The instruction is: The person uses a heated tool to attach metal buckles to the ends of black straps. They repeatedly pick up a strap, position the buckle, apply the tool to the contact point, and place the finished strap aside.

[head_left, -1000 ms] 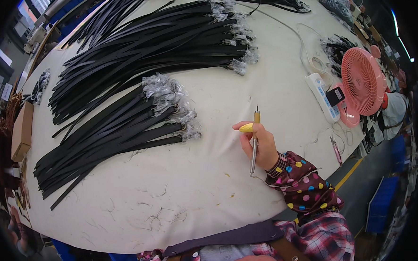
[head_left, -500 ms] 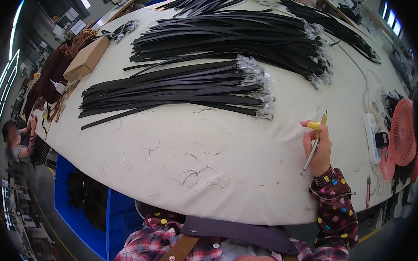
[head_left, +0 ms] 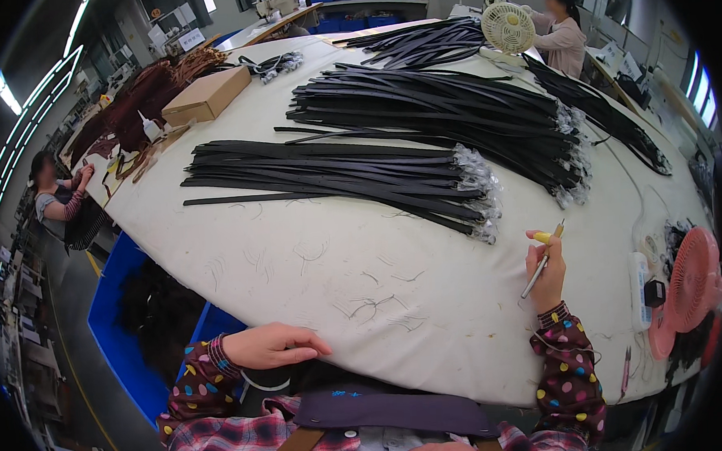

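My right hand (head_left: 548,274) is closed around a slim pen-like tool (head_left: 535,277) with a silvery shaft and a brass-coloured tip pointing away from me. A yellow cover (head_left: 543,238) sits on one of its fingers. At the table's near edge, my left hand (head_left: 273,346) has its fingers stretched out and holds nothing. Loose dark threads (head_left: 373,306) lie on the white tabletop between the hands. Beyond them rests a bundle of black straps (head_left: 334,178), their right ends wrapped in clear plastic (head_left: 477,191). A larger bundle of black straps (head_left: 428,99) lies farther back.
A pink fan (head_left: 694,277), a white power strip (head_left: 640,292) and a pink pen-like tool (head_left: 626,372) are at the right. Far left stands a cardboard box (head_left: 207,95). A blue bin (head_left: 116,299) is below the left edge. Two people work across the table.
My left hand has come into view at the table's near edge. The view has tilted up, showing more of the room. My right hand still holds the pen-like tool.
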{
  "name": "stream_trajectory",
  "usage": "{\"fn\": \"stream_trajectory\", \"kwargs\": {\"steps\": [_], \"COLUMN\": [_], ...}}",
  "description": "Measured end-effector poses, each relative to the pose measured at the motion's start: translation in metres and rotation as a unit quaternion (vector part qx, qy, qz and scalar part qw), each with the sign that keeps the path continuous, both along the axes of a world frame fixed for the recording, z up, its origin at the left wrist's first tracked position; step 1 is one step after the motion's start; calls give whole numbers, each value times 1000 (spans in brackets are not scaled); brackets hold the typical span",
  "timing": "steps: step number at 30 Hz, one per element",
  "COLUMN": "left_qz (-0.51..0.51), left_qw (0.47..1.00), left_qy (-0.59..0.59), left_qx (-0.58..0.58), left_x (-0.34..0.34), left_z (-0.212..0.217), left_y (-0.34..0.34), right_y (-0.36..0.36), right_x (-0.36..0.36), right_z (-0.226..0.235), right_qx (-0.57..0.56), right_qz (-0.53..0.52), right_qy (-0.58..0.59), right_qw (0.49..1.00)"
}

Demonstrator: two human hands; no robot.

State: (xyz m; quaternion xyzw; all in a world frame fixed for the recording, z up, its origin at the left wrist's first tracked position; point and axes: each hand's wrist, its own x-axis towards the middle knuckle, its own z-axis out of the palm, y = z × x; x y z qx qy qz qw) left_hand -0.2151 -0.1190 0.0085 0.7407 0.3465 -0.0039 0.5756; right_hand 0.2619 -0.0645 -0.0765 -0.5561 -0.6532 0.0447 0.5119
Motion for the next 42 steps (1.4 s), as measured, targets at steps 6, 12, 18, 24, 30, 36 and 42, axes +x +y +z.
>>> {"fn": "stream_trajectory", "kwargs": {"steps": [6,12,18,24,30,36,42], "left_qz": [37,-3,1,-68,-4,25,-18], "left_qw": [903,861,894,860,831,776,747], "left_qy": [5,171,156,91,77,12,-47], "left_qx": [428,479,421,498,551,630,663], "left_x": [85,166,160,155,168,170,182], "left_z": [-6,-38,-58,-57,-57,-68,-78], "left_y": [149,289,319,254,213,212,166], "right_y": [3,0,-4,-10,-3,-4,-5], "right_x": [-7,2,11,12,9,13,18], "right_z": [4,9,6,5,2,-6,-7], "right_qx": [13,18,5,-34,-34,-41,-31], "right_qz": [2,-6,-13,-26,-37,-64,-57], "right_qy": [-4,-39,-11,-17,-20,-56,-59], "right_qw": [1000,999,1000,999,999,996,996]}}
